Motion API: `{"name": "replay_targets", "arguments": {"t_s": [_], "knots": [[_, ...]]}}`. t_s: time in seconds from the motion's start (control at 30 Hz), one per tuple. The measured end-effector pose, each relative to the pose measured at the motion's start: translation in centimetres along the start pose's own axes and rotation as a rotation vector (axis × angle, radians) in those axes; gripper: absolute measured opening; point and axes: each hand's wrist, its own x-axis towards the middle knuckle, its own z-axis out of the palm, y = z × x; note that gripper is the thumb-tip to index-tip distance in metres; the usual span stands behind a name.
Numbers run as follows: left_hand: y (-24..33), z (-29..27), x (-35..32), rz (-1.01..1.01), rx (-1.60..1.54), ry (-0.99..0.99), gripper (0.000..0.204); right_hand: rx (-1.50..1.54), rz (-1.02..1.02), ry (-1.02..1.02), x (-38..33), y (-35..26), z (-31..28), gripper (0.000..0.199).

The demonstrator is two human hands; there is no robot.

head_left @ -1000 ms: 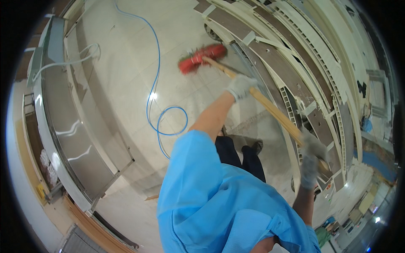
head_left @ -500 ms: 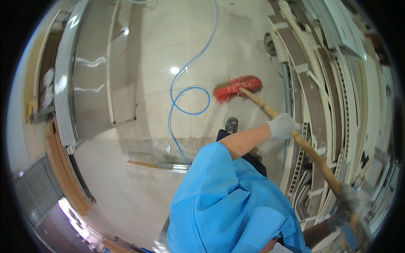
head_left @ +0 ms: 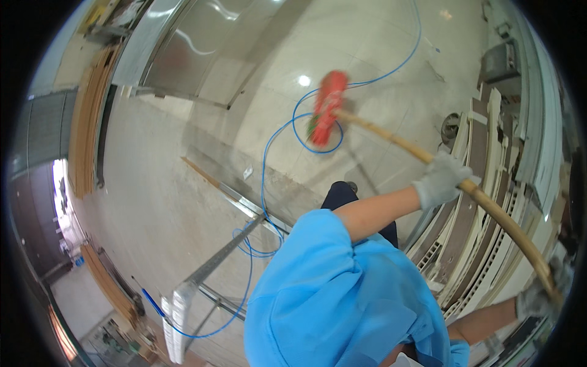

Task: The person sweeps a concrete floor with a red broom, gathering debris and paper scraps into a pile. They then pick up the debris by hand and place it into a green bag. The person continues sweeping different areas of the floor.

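Observation:
I hold a long-handled broom with both hands, each in a pale work glove. Its red bristle head (head_left: 330, 101) is smeared by motion and overlaps the looped blue hose (head_left: 298, 127); whether it touches the floor I cannot tell. My left hand (head_left: 441, 180) is wrapped round the middle of the wooden broom handle (head_left: 391, 137). Farther back, close to the right rim of the view, my right hand (head_left: 541, 290) grips the handle's upper end, partly lost in the dark edge.
Stacked long panels and strips (head_left: 483, 208) line the right side. A metal frame stand (head_left: 229, 244) is at my left, with hose coiled around its foot. A large shiny sheet-metal piece (head_left: 195, 55) stands at the far left, and brown boards (head_left: 92, 122) lean beyond it.
The broom head has swung left, from beside the hose loop to over it, and turned more lengthwise. My view has turned, bringing the metal stand into sight. Both hands keep their grip.

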Motion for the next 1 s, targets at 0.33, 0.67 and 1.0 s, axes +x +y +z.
{"name": "replay_targets", "arguments": {"t_s": [0.33, 0.67, 1.0], "knots": [[-15.2, 3.0, -5.5, -0.709, 0.127, 0.032, 0.035, 0.286, 0.519, -0.890, 5.2, 19.8, 14.4, 0.031], [-6.8, 4.6, 24.2, -0.227, -0.055, 0.221, 0.022, -0.286, -0.891, -1.412, 23.9, 6.3, 16.0, 0.021], [-8.4, -8.3, 13.9, -0.469, 0.059, 0.329, 0.022, 0.241, -0.080, -1.113, 25.6, 14.6, 24.4, 0.025]]}}
